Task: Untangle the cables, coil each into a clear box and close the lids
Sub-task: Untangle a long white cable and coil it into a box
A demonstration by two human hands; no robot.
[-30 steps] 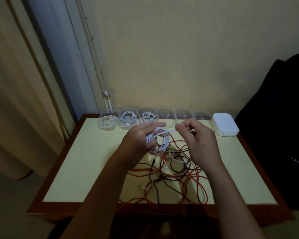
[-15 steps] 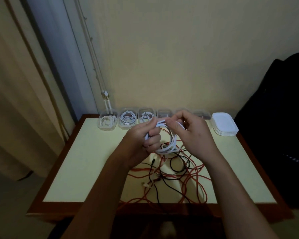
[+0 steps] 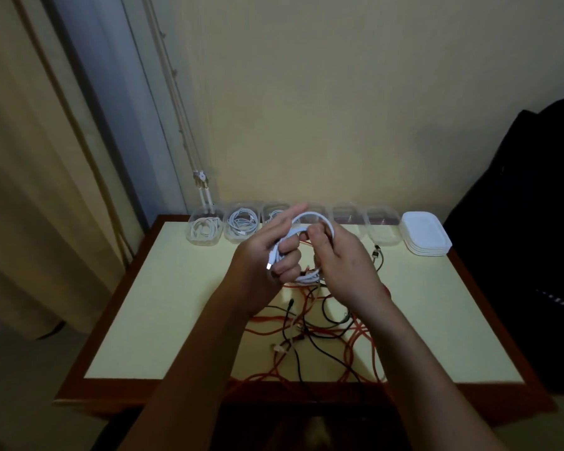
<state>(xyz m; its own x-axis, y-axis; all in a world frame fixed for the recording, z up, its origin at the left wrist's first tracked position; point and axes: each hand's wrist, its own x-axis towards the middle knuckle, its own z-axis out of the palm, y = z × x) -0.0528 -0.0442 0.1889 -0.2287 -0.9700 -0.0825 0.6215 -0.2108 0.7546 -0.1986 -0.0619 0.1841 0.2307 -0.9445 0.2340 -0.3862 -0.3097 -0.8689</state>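
A white cable coil [image 3: 310, 219] is held above the table's middle. My left hand [image 3: 267, 262] grips its left side, and the cable's plug end sticks out by that palm. My right hand [image 3: 342, 258] holds the coil's right side with curled fingers. Under both hands a tangle of orange and black cables [image 3: 319, 333] lies spread on the pale yellow table [image 3: 163, 304]. Along the far edge stands a row of clear boxes: the three on the left [image 3: 205, 231] hold white coiled cables, while those on the right [image 3: 383, 231] look empty. All are without lids.
A stack of white lids [image 3: 425, 236] sits at the table's far right corner. A curtain [image 3: 30, 190] hangs on the left with cords down the wall beside it. A dark object [image 3: 528, 239] stands to the right of the table.
Both hands came together on the white cable and rose towards the boxes. The loose tail that the right hand pulled out is now wound into the coil.
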